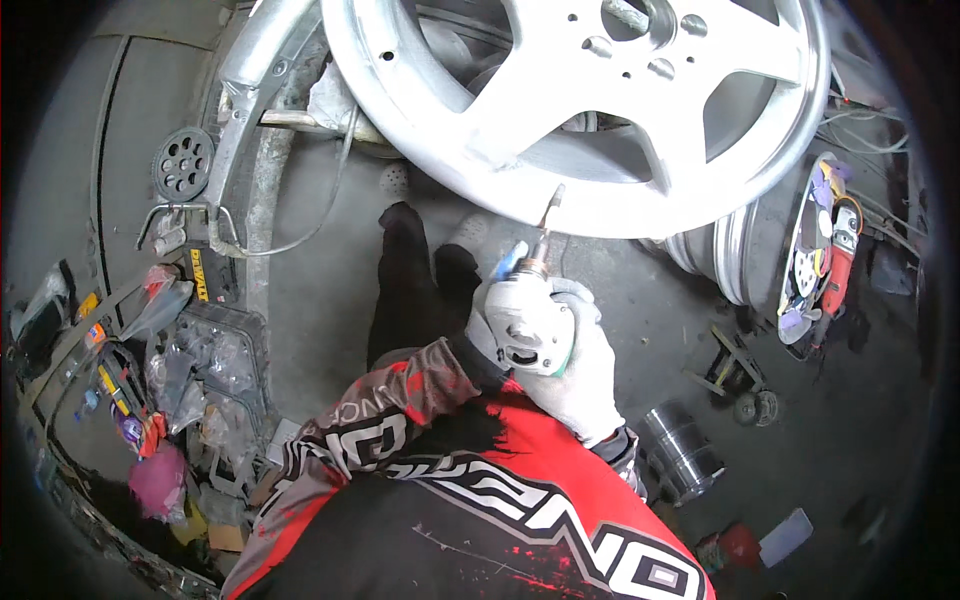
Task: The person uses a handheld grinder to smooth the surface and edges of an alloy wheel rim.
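Observation:
A white-and-grey die grinder (522, 325) is held in front of my chest, with its thin pointed bit directed away from me. My right hand (590, 385), in a whitish glove, wraps round its right side. Against its left side my left hand (482, 325) is closed, mostly hidden by the tool body. Ahead stands a silver-white alloy wheel (585, 120) with broad spokes. In the picture the bit's tip overlaps the near rim between two spokes; whether it touches the metal I cannot tell.
At the right, a long tray (800, 290) holds abrasive discs beside a red angle grinder (840, 270). Another rim (728, 255) lies under the wheel's right side. A metal cylinder (683, 452) stands near my right elbow. Bags and tools fill a black case (245, 335) at left.

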Tool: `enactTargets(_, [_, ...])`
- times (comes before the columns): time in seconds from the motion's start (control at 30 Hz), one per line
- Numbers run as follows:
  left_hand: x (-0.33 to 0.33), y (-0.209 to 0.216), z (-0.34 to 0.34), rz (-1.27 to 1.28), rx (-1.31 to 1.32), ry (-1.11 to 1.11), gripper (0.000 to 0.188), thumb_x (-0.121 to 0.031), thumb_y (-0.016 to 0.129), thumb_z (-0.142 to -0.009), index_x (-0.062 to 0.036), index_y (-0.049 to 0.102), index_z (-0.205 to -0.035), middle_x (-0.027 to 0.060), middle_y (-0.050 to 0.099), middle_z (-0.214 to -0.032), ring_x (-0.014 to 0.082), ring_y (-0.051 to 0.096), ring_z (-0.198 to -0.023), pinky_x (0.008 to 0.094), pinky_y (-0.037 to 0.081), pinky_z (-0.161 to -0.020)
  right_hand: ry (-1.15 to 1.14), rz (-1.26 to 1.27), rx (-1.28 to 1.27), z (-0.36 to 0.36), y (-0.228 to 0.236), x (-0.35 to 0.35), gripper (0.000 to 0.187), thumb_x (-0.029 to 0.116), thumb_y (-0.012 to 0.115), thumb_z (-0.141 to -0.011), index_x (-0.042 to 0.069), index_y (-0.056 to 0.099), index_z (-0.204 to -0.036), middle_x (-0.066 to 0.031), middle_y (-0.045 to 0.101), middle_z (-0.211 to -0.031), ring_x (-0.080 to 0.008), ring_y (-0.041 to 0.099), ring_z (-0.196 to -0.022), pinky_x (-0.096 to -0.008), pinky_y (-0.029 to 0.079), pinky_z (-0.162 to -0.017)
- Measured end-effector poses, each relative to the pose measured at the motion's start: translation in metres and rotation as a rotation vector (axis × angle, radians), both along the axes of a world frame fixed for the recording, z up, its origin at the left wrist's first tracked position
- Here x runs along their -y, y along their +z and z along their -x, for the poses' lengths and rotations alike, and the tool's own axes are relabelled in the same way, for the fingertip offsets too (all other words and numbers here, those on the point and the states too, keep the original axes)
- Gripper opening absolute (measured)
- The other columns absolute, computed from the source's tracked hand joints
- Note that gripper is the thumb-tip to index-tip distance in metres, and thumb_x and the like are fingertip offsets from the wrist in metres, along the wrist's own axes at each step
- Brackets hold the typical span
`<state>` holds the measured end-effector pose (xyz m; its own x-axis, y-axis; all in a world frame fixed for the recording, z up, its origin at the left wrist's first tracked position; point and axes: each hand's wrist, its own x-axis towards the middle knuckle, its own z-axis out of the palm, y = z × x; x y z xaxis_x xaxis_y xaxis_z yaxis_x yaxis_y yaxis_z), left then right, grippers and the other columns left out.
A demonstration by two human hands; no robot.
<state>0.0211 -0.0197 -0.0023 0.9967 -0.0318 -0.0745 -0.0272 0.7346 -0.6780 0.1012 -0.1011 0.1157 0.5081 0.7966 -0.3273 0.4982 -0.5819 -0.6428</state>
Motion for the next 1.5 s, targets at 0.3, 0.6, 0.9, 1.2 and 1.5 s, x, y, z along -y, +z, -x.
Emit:
enactTargets(0.3, [-0.017,-0.009,0.03,-0.294,-0.162,0.089,0.097,-0.076,0.041,-0.094,0.0139,0.059,-0.124,0.0347,0.061,-0.127,0.0494,0.054,-0.128,0.0585,0.038,-0.113,0.089,-0.179,-0.068,0.006,-0.009,-0.023,0.054,0.017,0.089,-0.071,0.007,0.059,-0.116,-0.0139,0.068,-0.12,-0.0357,0.069,-0.1,-0.0416,0.055,-0.087])
enactTargets(0.6, [-0.009,0.014,0.007,-0.232,-0.3,-0.204,0.102,-0.079,0.046,-0.091,0.0162,0.058,-0.126,0.0285,0.067,-0.111,0.0437,0.063,-0.112,0.0511,0.042,-0.11,-0.065,-0.102,-0.035,0.01,0.003,-0.011,0.047,0.016,0.086,-0.074,0.007,0.061,-0.112,-0.0101,0.068,-0.118,-0.036,0.068,-0.095,-0.0425,0.054,-0.084])
enactTargets(0.9, [-0.006,-0.006,0.019,-0.083,-0.17,-0.059,0.096,-0.079,0.041,-0.092,0.0114,0.064,-0.114,0.0374,0.057,-0.133,0.052,0.05,-0.131,0.0592,0.034,-0.116,0.041,-0.114,-0.032,0.01,-0.003,-0.01,0.052,0.014,0.089,-0.071,0.008,0.06,-0.114,-0.0141,0.065,-0.125,-0.0342,0.068,-0.105,-0.0399,0.056,-0.088])
enactTargets(1.2, [-0.018,0.004,0.026,-0.235,-0.091,-0.045,0.096,-0.077,0.039,-0.095,0.0122,0.061,-0.122,0.036,0.061,-0.129,0.0476,0.054,-0.131,0.055,0.037,-0.116,-0.038,-0.144,0.004,0.015,-0.002,-0.016,0.05,0.019,0.086,-0.074,0.01,0.06,-0.116,-0.0139,0.069,-0.098,-0.0383,0.069,-0.087,-0.0446,0.054,-0.079])
enactTargets(1.5, [-0.003,-0.003,0.026,-0.237,-0.341,-0.089,0.093,-0.078,0.038,-0.094,0.008,0.063,-0.121,0.0294,0.065,-0.123,0.0445,0.059,-0.119,0.0548,0.043,-0.109,0.031,-0.214,-0.084,0.005,0.0,-0.013,0.051,0.015,0.085,-0.073,0.009,0.059,-0.116,-0.0141,0.069,-0.111,-0.0375,0.068,-0.095,-0.046,0.054,-0.084])
